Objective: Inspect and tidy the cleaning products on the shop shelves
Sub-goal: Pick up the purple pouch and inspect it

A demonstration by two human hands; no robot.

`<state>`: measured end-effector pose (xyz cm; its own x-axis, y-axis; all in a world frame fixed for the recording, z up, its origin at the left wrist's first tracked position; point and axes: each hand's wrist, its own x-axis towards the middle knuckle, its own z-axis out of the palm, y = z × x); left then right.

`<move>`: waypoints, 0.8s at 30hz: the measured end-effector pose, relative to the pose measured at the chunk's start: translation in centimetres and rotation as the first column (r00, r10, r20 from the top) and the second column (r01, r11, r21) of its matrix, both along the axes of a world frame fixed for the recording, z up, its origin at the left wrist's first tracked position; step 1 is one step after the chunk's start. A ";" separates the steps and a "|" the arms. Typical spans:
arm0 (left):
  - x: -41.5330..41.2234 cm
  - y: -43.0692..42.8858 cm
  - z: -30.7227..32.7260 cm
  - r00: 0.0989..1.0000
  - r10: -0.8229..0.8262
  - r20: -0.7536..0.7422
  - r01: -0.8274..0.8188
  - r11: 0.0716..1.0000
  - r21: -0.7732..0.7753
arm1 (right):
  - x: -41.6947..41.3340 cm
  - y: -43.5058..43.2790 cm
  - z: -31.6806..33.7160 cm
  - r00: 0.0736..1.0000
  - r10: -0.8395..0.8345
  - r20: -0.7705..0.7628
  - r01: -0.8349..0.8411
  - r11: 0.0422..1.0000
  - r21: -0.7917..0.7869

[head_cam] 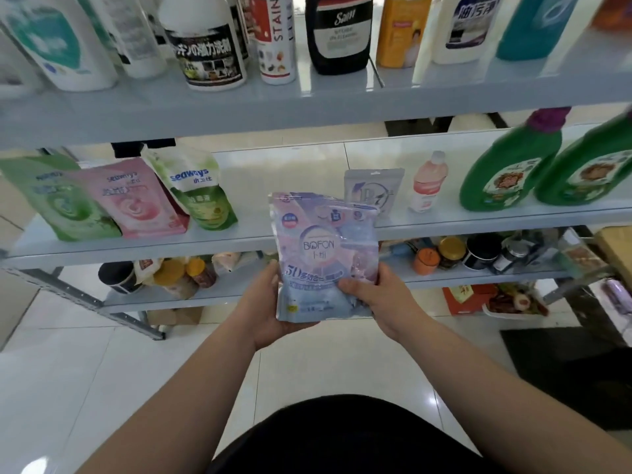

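Glossy white floor tiles point(102, 371), grey metal shelving in tiers. Person faces it, both bare forearms reaching forward.

BOFON pouch point(325, 254): held in the air between the two hands, in front of the front edge of the middle shelf point(239, 242). Cannot tell whether it touches that edge. Long axis upright. Sealed top edge points up and away from the wrists, base down in the palms. Printed face turned to the camera, lettering right way up. Top edge slopes a little, lower toward the right-hand side.

Left hand point(270, 302): cups the lower left corner from beneath, thumb laid up along the pouch's left edge. Its fingers are hidden behind the pack.

Right hand point(376, 295): grips the lower right side, thumb pressed across the front, fingers wrapped behind the right edge.

Beyond the right hand, on the middle shelf: second pale pouch point(374, 189) standing upright, pink bottle point(429, 183) near it, two green bottles point(506, 169) farther out.

Beyond and outward of the left hand: three seaways refill pouches point(140, 203), green, pink, green, leaning together.

Above both hands: upper shelf point(307, 97) with a row of bottles point(208, 46), labels partly blurred.

Behind the hands, lower down: jars point(451, 251) on a lower shelf.
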<state>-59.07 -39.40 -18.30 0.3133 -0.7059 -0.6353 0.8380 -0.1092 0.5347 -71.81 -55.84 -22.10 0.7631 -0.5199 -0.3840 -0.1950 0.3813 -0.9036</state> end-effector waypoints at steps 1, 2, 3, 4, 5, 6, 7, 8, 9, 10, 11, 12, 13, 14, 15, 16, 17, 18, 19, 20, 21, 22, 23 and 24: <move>0.8 0.5 -0.1 0.998 0.003 0.068 -0.005 1.000 0.027 | 0.8 0.4 -0.3 1.000 -0.010 -0.010 0.009 1.000 -0.025; 1.4 1.1 -0.2 0.990 0.013 0.139 -0.022 0.998 0.061 | 1.7 0.8 -0.7 1.000 -0.013 -0.017 0.012 0.999 -0.041; 2.2 1.6 -0.6 0.972 0.028 0.235 -0.055 0.992 0.110 | 2.6 1.3 -0.9 0.999 -0.014 -0.029 0.012 0.998 -0.061; 2.8 2.1 -1.2 0.947 0.037 0.320 -0.092 0.983 0.157 | 3.4 1.8 -1.1 0.999 -0.009 -0.040 0.006 0.997 -0.079; 3.6 2.6 -1.9 0.923 0.037 0.383 -0.119 0.974 0.192 | 4.2 2.4 -1.2 0.998 -0.012 -0.054 0.007 0.996 -0.089; 4.3 3.1 -2.5 0.907 0.038 0.420 -0.137 0.968 0.209 | 4.9 2.9 -1.4 0.998 -0.015 -0.065 0.009 0.995 -0.096; 5.0 3.6 -3.1 0.898 0.038 0.439 -0.147 0.965 0.217 | 5.5 3.4 -1.6 0.997 -0.017 -0.078 0.009 0.995 -0.104; 5.6 3.9 -3.6 0.891 0.039 0.453 -0.153 0.963 0.220 | 6.0 3.7 -1.8 0.996 -0.017 -0.089 0.007 0.993 -0.117; 6.3 4.2 -4.3 0.881 0.036 0.472 -0.159 0.962 0.223 | 6.5 4.1 -2.0 0.996 -0.018 -0.093 0.006 0.991 -0.134; 6.8 4.5 -4.6 0.867 0.028 0.497 -0.160 0.961 0.225 | 6.8 4.3 -2.3 0.995 -0.024 -0.096 0.009 0.988 -0.157; 7.3 4.8 -5.0 0.853 0.017 0.521 -0.158 0.961 0.228 | 7.1 4.6 -2.5 0.994 -0.035 -0.106 0.015 0.983 -0.181; 7.7 5.0 -5.4 0.838 0.004 0.546 -0.157 0.960 0.234 | 7.3 4.8 -2.9 0.991 -0.050 -0.122 0.024 0.979 -0.204; 8.1 5.2 -5.8 0.824 -0.006 0.567 -0.158 0.958 0.239 | 7.5 4.9 -3.1 0.988 -0.066 -0.139 0.035 0.975 -0.218; 8.4 5.4 -6.1 0.809 -0.015 0.587 -0.160 0.956 0.245 | 7.6 5.1 -3.2 0.984 -0.075 -0.161 0.035 0.970 -0.240; 8.7 5.3 -6.5 0.794 -0.014 0.608 -0.168 0.956 0.241 | 7.9 5.1 -3.3 0.978 -0.089 -0.188 0.037 0.963 -0.267; 9.0 5.2 -6.8 0.773 -0.019 0.634 -0.176 0.954 0.242 | 8.1 5.1 -3.3 0.973 -0.093 -0.212 0.025 0.953 -0.303; 9.3 5.0 -7.1 0.746 -0.033 0.665 -0.180 0.952 0.249 | 8.3 5.0 -3.3 0.969 -0.101 -0.227 0.020 0.943 -0.333; 9.6 4.8 -7.2 0.722 -0.049 0.690 -0.183 0.948 0.259 | 8.6 4.7 -3.3 0.965 -0.108 -0.241 0.014 0.932 -0.361; 9.9 4.5 -7.5 0.705 -0.053 0.707 -0.192 0.945 0.263 | 8.9 4.5 -3.5 0.961 -0.116 -0.251 0.013 0.926 -0.379; 10.2 4.2 -7.7 0.698 -0.050 0.715 -0.203 0.943 0.264 | 9.4 4.1 -3.8 0.956 -0.123 -0.268 0.007 0.917 -0.399; 10.7 3.8 -7.9 0.691 -0.050 0.721 -0.213 0.940 0.268 | 9.9 3.7 -4.0 0.952 -0.129 -0.278 0.003 0.910 -0.414; 11.2 3.3 -8.0 0.685 -0.057 0.726 -0.218 0.935 0.279 | 10.5 3.3 -4.3 0.947 -0.137 -0.289 0.003 0.906 -0.422; 11.7 2.8 -7.9 0.675 -0.070 0.734 -0.222 0.930 0.293 | 11.1 2.9 -4.6 0.943 -0.149 -0.297 0.011 0.907 -0.421; 12.3 2.3 -7.9 0.660 -0.083 0.746 -0.229 0.924 0.306 | 11.6 2.5 -4.7 0.942 -0.152 -0.298 0.013 0.906 -0.423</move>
